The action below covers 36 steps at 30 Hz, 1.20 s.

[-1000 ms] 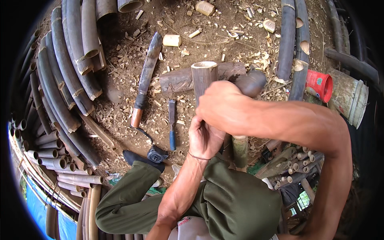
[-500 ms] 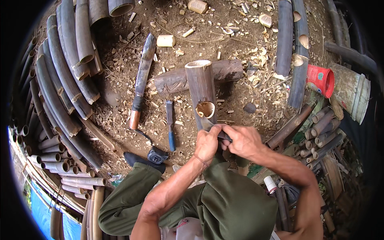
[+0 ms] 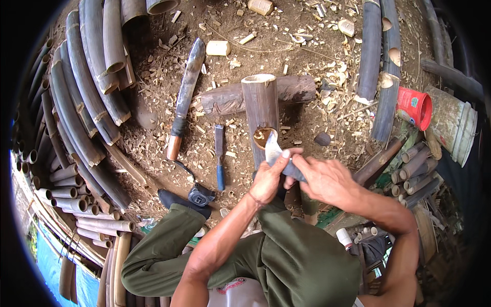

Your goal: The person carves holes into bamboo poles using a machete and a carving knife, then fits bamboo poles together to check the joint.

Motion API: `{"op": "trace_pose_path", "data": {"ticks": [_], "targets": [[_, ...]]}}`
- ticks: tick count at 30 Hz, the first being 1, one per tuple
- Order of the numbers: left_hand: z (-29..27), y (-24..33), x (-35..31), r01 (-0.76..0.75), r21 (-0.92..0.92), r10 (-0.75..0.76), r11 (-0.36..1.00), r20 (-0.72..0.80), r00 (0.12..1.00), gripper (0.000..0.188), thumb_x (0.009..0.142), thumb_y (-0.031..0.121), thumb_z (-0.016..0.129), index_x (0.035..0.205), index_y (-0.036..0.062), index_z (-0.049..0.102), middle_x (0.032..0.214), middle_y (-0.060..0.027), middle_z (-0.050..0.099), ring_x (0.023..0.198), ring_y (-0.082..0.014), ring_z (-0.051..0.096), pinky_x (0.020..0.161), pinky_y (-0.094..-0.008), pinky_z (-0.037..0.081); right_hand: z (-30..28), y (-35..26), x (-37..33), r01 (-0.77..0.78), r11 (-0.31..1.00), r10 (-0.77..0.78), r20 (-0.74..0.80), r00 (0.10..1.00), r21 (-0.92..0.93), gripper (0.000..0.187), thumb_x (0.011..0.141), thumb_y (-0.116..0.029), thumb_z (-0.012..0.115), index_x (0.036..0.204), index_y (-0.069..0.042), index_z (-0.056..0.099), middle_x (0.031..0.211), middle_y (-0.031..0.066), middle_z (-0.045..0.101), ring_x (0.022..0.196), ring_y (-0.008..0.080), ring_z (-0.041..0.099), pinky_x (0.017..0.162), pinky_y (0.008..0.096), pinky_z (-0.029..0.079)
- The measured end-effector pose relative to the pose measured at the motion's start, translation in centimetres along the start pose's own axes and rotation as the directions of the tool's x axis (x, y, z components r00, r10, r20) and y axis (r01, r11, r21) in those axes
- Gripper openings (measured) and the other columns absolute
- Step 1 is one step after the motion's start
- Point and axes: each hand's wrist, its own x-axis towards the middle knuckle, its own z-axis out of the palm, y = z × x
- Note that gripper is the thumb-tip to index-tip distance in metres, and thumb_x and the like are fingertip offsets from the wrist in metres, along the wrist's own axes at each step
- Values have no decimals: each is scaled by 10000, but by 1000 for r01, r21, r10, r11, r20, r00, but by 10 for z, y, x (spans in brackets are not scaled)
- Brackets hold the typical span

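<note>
So my dark brown bamboo tube with the pale cut rim sits at about 11 o'clock from my hands, long axis running roughly 12 to 6, pale end away from me and the near part dropping out of sight behind my left hand. Left is the closer one, right up by the near stretch of the tube, while my right hand comes in from about 4 o'clock. What matters here is the rounded hole in the tube's side: it's just past my fingers, around 11 o'clock, and the short knife with a pale metal blade points up at it with the tip overlapping its right edge. Can't tell if steel is actually touching bamboo. Right hand is curled around the dark handle end, fingers bent in. Left has its thumb laid along the tool, but the other fingers are mostly hidden, so no clue how tightly they're closed or whether they grip the tube too. Further out, a rough brown log lies crosswise behind the tube at 12, a long machete with a wooden grip is at 10, and a blue-handled chisel is at 9.
</note>
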Motion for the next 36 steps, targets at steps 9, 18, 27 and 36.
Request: {"op": "trace_pose_path", "data": {"ticks": [9, 18, 27, 36], "targets": [[4, -13, -13, 23, -31, -30, 999, -267, 963, 360, 1007, 310, 529, 1177, 29, 678, 688, 6, 599, 531, -70, 482, 450, -219, 352, 14, 5, 15, -74, 988, 37, 250, 968, 139, 374, 778, -128, 637, 1110, -12, 511, 691, 200, 646, 647, 390, 662, 570, 465, 541], [11, -8, -12, 22, -174, -29, 984, -36, 999, 426, 1033, 376, 470, 1319, 76, 566, 777, 9, 600, 571, -69, 463, 536, -229, 383, -15, -21, -4, -15, 966, 9, -26, 1000, -259, 290, 810, -142, 630, 1050, 10, 574, 745, 188, 662, 647, 277, 697, 520, 388, 539], [-2, 7, -15, 172, 167, -99, 971, -374, 922, 348, 987, 293, 539, 1043, -6, 707, 599, -1, 543, 481, -86, 436, 441, -248, 327, 26, -10, 21, -210, 925, 151, 201, 968, 317, 364, 788, -135, 613, 1127, -26, 538, 766, 245, 663, 693, 419, 668, 623, 478, 545], [-44, 38, -5, 105, 824, 210, 557, -262, 942, 435, 900, 316, 560, 821, -86, 708, 631, -232, 617, 632, -305, 640, 586, -415, 495, 105, -52, 33, -34, 726, 317, -291, 903, 687, 532, 813, -135, 648, 1303, -37, 465, 920, 280, 652, 846, 461, 649, 725, 488, 535]]}}
